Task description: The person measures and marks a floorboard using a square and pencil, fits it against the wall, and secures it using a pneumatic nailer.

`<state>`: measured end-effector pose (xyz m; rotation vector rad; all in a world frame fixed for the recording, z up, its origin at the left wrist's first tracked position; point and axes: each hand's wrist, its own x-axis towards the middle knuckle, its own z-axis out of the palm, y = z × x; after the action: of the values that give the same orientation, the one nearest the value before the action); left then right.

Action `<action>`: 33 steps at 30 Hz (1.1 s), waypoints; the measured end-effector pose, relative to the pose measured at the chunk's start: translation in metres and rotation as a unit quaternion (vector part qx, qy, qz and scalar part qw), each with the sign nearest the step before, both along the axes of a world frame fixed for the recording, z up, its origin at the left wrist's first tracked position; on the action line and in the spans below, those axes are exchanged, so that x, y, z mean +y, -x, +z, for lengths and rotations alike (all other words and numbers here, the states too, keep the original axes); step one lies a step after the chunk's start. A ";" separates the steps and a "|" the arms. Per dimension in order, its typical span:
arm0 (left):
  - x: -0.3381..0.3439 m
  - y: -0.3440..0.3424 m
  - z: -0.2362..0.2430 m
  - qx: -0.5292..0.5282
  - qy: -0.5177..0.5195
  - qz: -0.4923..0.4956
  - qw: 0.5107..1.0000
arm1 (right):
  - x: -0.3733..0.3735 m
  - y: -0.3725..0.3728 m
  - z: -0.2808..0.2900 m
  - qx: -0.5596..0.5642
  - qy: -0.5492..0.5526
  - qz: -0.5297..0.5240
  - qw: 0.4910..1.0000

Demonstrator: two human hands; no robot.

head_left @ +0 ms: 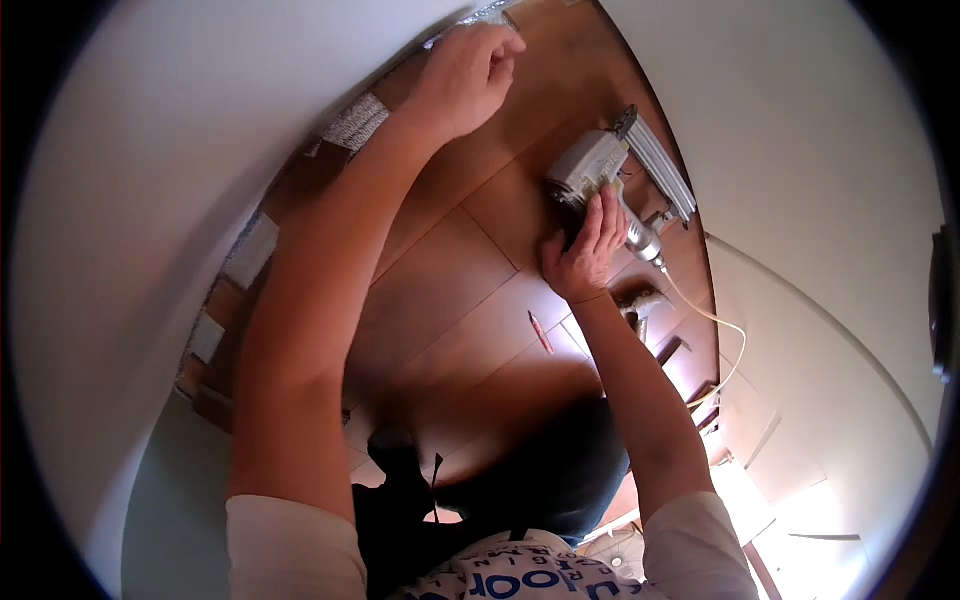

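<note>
My right hand (588, 252) is closed round the handle of a grey nail gun (596, 160), whose ribbed magazine lies toward the right wall. A pale yellow air hose (743, 345) runs from the end of its handle. Farther forward, my left hand (468, 80) is at the far left border of the wooden floor (440, 290), beside the wall. Its fingers are curled in toward the thumb, and I cannot make out what they hold, if anything. Silver foil-like underlay (492, 14) shows just beyond that hand.
Pieces of silver underlay (357, 122) and short wood strips line the left wall (180, 130). A red pencil-like marker (541, 332) lies between my arms. What looks like a hammer (645, 302) is right of my right forearm, near a dark bar (673, 350).
</note>
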<state>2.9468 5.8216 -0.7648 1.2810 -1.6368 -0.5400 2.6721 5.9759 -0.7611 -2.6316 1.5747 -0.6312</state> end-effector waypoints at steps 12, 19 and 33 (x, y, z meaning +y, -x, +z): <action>0.002 0.006 0.000 0.058 0.028 -0.058 0.996 | 0.000 -0.002 -0.001 0.009 0.009 0.011 1.000; 0.000 0.014 0.000 0.050 -0.008 -0.007 0.999 | 0.000 0.003 -0.001 0.020 0.012 0.001 1.000; -0.079 0.047 0.007 0.121 -0.220 -0.038 0.967 | 0.002 0.006 -0.003 0.017 0.003 -0.005 1.000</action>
<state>2.8994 5.7422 -0.7577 1.4033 -1.4084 -1.1117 2.6657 5.9780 -0.7637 -2.6552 1.5991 -0.5959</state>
